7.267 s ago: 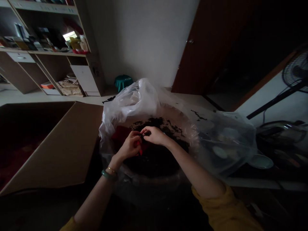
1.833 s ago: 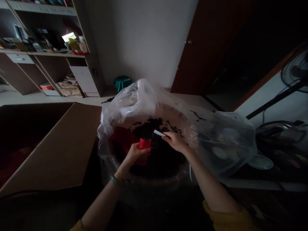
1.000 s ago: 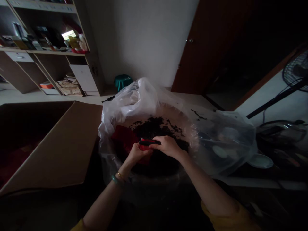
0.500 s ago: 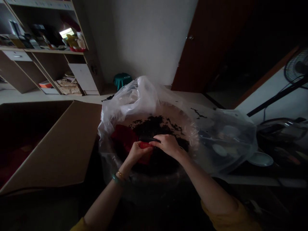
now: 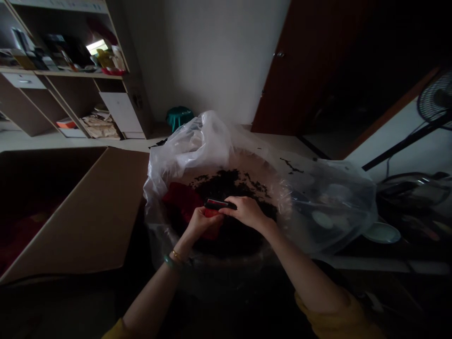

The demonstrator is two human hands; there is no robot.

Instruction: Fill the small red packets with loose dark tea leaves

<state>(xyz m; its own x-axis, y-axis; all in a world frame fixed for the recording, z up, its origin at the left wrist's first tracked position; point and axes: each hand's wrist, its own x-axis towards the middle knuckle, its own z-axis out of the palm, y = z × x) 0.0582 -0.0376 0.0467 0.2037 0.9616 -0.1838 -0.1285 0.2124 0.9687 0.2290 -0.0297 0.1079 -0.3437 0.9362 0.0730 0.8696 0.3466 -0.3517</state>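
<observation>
above the plastic-lined tub [image 5: 263, 167], the left hand [image 5: 198, 223] pinches a small red packet [image 5: 212, 213] and the right hand's [image 5: 247, 212] fingers grip a black handheld tool [image 5: 216, 204] across its top edge. dark loose leaves [image 5: 226, 181] lie inside the tub, a cardboard box [image 5: 116, 202] left of it.

Plastic-lined tub [image 5: 252, 165] with dark flakes [image 5: 228, 181], red object [image 5: 181, 197] inside

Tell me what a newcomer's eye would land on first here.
Probably the center, where the left hand holds a small red packet and the right hand grips a slim black object at its upper edge. Shiny translucent plastic surrounds dark loose bits there. At the upper left, a bright pale rectangle stands out on the gloomy shelf unit.
</observation>
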